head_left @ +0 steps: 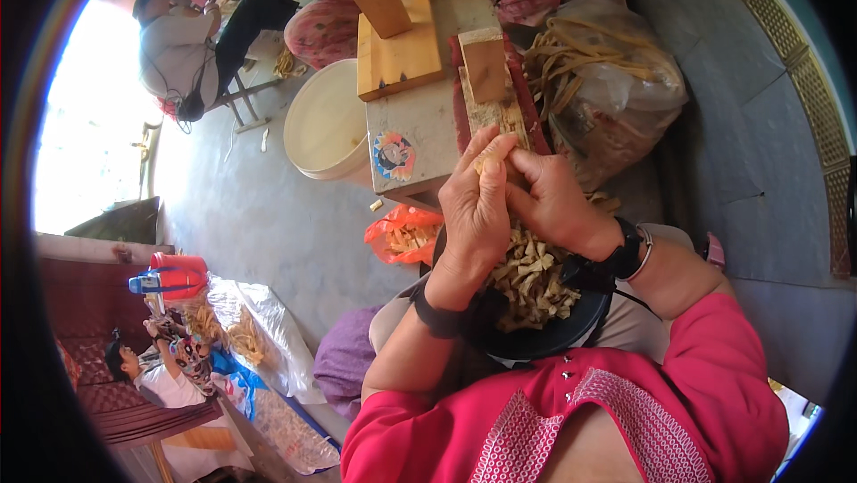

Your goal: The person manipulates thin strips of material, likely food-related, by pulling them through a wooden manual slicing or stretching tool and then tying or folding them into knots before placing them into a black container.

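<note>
A bright pink top point(420, 434) fills the foreground, below the working fingers. Beyond them stands a pale table point(420, 121); past them to the right slumps a clear plastic bag point(629, 121) of long strips. Under the fingers, a dark bowl point(589, 318) on the lap holds crumpled tan pieces point(536, 287). The left hand point(473, 206) and right hand point(561, 202) meet, fingers narrowed over a small pale piece point(482, 163), mostly hidden.

A pale table point(430, 117) carries a wooden stand point(406, 53) and dark-red cloth point(525, 99)
</note>
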The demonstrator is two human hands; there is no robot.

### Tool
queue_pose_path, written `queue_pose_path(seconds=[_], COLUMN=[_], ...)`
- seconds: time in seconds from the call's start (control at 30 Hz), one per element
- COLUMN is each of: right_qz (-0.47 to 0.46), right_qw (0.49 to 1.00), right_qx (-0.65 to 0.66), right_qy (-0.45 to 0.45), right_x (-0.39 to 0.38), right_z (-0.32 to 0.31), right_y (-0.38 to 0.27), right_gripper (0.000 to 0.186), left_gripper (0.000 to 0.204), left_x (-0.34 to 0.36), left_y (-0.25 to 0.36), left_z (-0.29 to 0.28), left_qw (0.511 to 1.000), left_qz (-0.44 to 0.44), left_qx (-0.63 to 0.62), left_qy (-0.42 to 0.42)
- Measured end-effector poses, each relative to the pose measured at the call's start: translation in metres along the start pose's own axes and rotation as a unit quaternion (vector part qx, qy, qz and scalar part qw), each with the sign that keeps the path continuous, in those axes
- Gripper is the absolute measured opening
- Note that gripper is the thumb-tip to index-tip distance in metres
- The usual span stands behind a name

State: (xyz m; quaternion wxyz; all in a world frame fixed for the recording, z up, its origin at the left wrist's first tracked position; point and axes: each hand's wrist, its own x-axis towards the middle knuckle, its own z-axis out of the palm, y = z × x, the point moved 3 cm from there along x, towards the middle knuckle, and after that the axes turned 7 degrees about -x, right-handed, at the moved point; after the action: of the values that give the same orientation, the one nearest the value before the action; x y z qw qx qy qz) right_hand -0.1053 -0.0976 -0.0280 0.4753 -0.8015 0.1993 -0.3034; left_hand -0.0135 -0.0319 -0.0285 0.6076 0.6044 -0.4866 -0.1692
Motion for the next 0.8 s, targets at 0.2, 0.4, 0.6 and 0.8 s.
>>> queue_pose_path(seconds=[0.2,0.4,0.6,0.8], right_qz=[-0.051,0.073,0.435,0.317], right_qw=[0.983,0.992,0.753,0.790], right_qx=[-0.177,0.103,0.468,0.437], right_qy=[0.017,-0.010,-0.157,-0.290], right_x=[0.000,0.008,-0.003,-0.003], right_z=[-0.004,0.003,-0.009,0.001], right_y=[0.012,0.036,0.034,0.020], right_gripper=[0.021,0.023,0.027,0.018], left_gripper=[0.033,0.031,0.007,0.009], left_x=[0.005,0.010,0.016,-0.009], left_y=[-0.013,-0.011,0.021,0.011], left_z=[0.005,-0.011,-0.002,-0.019], left_qw=[0.963,0.948,0.975,0.990], left_qz=[-0.170,-0.281,0.205,0.130], left_qx=[-0.207,-0.131,0.081,0.062], left_qy=[-0.015,-0.073,0.029,-0.007])
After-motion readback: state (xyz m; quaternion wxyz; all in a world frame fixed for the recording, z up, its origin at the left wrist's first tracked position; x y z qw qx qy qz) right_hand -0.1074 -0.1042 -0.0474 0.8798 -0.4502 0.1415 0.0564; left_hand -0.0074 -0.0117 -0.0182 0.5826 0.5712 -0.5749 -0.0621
